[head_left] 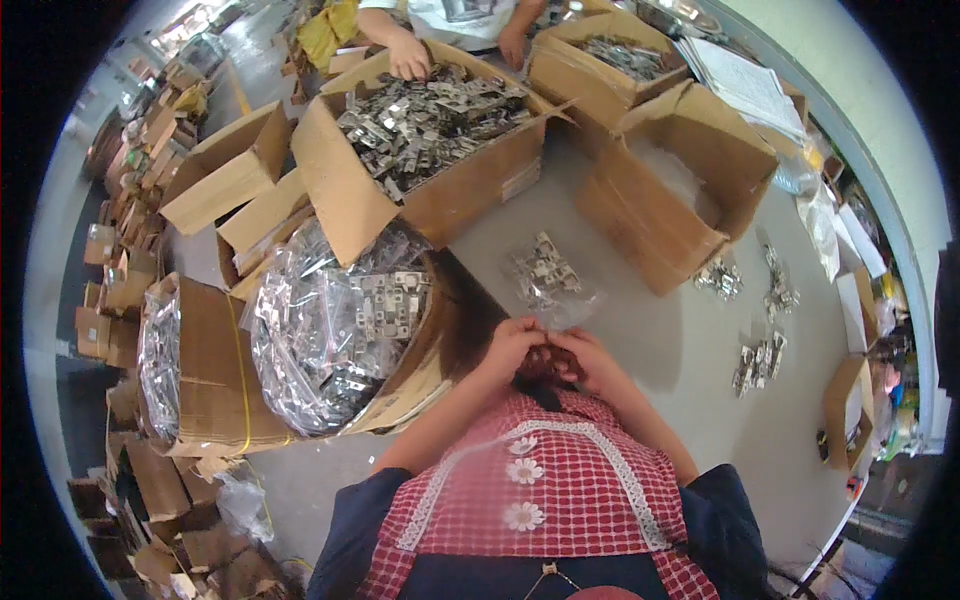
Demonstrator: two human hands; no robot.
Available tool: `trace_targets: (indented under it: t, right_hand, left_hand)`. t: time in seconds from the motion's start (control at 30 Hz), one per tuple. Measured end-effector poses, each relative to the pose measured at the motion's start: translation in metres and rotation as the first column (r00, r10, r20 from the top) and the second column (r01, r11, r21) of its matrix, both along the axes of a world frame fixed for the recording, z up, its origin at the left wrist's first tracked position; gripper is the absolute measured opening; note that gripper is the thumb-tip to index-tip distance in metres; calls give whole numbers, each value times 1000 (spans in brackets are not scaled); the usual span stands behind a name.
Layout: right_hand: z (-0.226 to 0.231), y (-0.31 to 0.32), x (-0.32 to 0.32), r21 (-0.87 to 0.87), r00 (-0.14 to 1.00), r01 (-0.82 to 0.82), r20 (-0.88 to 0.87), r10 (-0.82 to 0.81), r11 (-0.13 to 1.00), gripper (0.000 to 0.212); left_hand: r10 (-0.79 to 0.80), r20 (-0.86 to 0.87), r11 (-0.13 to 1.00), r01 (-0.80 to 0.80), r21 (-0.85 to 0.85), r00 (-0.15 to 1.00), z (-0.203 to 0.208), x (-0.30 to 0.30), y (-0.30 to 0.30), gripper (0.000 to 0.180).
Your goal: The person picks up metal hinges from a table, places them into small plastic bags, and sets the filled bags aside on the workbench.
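Note:
In front of my chest my left hand [513, 348] and my right hand [588, 362] are close together, fingers curled in. Both pinch the near edge of a clear plastic bag [575, 308], which lies on the grey table. Inside the bag is a small cluster of silvery metal fittings [547, 268], hinge-like in shape. My fingertips partly hide the bag's edge. To my left, a cardboard box [405, 385] lined with clear plastic holds many filled bags [325, 330] of similar fittings.
Loose metal fittings lie in small groups [760, 362] on the grey table [640, 345] at right. An open carton [650, 215] stands behind them. Across the table, another person's hand [408, 58] reaches into a large box [470, 195] heaped with fittings. Papers [745, 85] lie at far right.

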State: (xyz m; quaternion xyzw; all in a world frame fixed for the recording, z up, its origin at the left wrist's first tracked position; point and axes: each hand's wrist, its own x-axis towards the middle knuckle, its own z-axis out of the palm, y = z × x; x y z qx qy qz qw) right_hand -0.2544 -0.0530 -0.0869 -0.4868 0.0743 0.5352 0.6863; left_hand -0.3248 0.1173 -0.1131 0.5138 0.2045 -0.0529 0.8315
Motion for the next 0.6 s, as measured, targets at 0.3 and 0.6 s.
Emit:
trace_targets:
  t: [0.3, 0.6]
  right_hand:
    - [6, 1, 5, -148, 975, -133, 159, 157, 980, 16]
    - [-11, -5, 7, -291, 986, -42, 142, 87, 956, 20]
  left_hand:
    - [-216, -84, 963, 227, 144, 973, 17, -20, 6, 12]
    - [15, 0, 1000, -15, -26, 1000, 20, -38, -2, 15]
